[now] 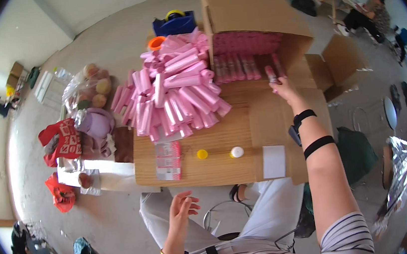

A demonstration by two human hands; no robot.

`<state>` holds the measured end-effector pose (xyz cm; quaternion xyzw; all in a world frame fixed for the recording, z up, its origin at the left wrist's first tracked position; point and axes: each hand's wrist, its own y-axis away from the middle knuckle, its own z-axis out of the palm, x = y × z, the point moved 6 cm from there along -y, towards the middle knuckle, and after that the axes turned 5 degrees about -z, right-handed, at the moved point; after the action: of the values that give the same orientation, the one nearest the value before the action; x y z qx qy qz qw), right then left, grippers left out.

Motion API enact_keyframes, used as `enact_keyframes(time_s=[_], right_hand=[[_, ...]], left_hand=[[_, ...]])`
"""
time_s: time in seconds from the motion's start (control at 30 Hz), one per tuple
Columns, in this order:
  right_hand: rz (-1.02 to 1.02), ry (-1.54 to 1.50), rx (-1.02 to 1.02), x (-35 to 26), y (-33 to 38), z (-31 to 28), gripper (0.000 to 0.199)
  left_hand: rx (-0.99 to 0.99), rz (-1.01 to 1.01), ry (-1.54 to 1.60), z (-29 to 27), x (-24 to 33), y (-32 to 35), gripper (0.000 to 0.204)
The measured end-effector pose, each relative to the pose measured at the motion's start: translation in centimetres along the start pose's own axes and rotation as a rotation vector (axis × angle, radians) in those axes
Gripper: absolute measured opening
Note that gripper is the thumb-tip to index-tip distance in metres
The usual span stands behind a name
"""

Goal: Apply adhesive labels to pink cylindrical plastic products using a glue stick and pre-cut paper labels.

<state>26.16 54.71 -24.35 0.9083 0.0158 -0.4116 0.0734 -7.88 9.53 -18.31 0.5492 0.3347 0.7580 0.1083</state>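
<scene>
My right hand [284, 89] reaches forward to the open side of a cardboard box [255, 5]. Its fingers are closed on a labelled pink roll [271, 74] at the box's mouth. Inside the box, several similar pink rolls [235, 67] line up side by side. To the left lies a heap of loose, glossy pink rolls [179, 92]. Low over my lap, my left hand [182, 210] is empty, its fingers loosely bent and apart. In front of it on the table are a pink-and-white label sheet [168, 162], a yellow cap [202, 153] and a small white-topped container [237, 152].
A white card [273, 161] lies at the wooden table's [219, 173] near right. A blue tape dispenser [174, 24] stands behind the heap. Fruit in a clear bag [92, 87] and a red bag [60, 140] are on the left. Another open carton [339, 66] stands right; people sit farther off.
</scene>
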Motion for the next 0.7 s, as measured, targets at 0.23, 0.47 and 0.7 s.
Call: enact_keyframes(time_s=[0.23,0.47,0.7], right_hand=[[-0.417,0.231,0.46,-3.8,-2.2,0.1,0.036],[-0.333,-0.413,0.164,-7.0,8.8,-2.1,0.019],[-0.043,-0.381,-0.002,-5.4,26.4,-2.6,0.015]], left_hand=[[0.071,0.145,-0.075,-2.4,4.5,-4.0,0.028],[0.655,0.853,-0.896,-6.3,17.7,-14.7,0.027],[0.774,0.621,-1.292,-6.0,18.0,-20.4,0.035]])
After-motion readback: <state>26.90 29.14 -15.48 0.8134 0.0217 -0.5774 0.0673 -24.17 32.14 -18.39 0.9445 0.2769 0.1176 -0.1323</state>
